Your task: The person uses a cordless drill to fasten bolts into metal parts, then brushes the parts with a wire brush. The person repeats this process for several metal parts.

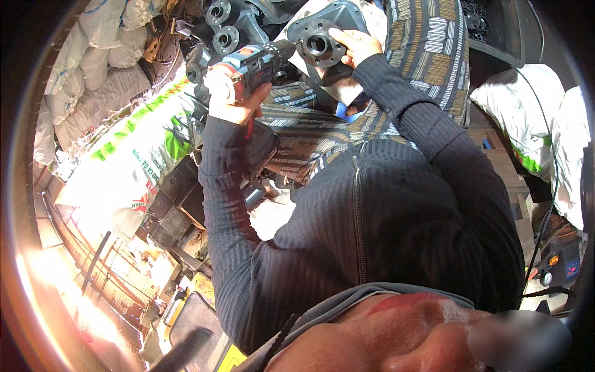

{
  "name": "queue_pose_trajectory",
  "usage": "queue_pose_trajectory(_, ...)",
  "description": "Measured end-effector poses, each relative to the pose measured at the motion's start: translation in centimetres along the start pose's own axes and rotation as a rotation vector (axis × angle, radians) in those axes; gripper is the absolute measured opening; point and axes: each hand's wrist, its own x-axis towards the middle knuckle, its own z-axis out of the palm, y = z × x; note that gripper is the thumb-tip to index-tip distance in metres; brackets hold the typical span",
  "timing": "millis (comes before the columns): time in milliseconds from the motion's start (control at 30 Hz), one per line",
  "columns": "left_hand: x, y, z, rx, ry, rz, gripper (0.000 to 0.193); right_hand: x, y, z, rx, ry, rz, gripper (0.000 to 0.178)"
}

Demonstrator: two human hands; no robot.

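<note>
Left hand (240,104) gripping drill (253,66), chuck (283,50) beside flange (326,59) rim; right hand (359,47) pinching opposite edge.

Power drill (255,64) beside dark flange (327,57)

Green and red lettering (144,199) stands on a white sack (111,180).

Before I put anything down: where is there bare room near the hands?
Right of the right hand, a curved stretch of patterned fabric lies bare up to the dark bin. More fabric shows between the sleeves, below the flanged part. Crowded: upper left, where metal flanges cluster beside the drill.
</note>
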Motion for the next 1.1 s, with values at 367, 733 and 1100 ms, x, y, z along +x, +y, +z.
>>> queue_pose_trajectory(367, 0.5, 1.3, 0.6, -0.032, -0.011, -0.136, 0.037, 0.6, 0.8, -0.3, -0.071, 0.037, -0.018, 0.039)
queue_pose_trajectory(733, 2.5, 1.9, 0.0, 0.548, -0.185, -0.049, 0.041, 1.4, 1.8, -0.9, -0.16, 0.098, -0.077, 0.05)
queue_pose_trajectory(1100, 4.3, 0.1, 0.8, 0.868, -0.3, -0.057, 0.044, 1.6, 2.0, -0.8, -0.159, 0.139, -0.053, 0.047)
